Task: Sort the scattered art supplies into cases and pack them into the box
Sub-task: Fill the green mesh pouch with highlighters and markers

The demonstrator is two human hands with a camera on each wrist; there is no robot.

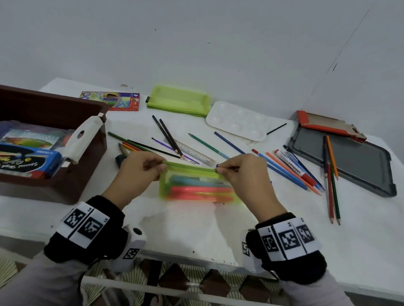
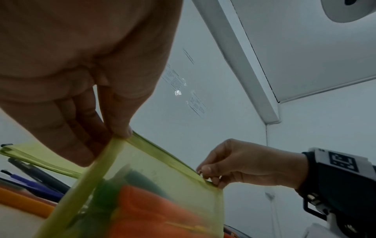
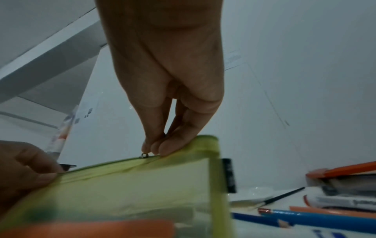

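Your right hand pinches the zipper pull at the right end of the green mesh case; your left hand pinches its top-left corner. The case, holding orange and teal markers, stands on the surface. Loose pencils lie beyond your grip, the brown box to its left.

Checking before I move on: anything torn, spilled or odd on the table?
One thing: the orange cardboard box at the far right looks torn open, its flap ragged. Pencils lie scattered, unsorted. The green pouch looks intact.
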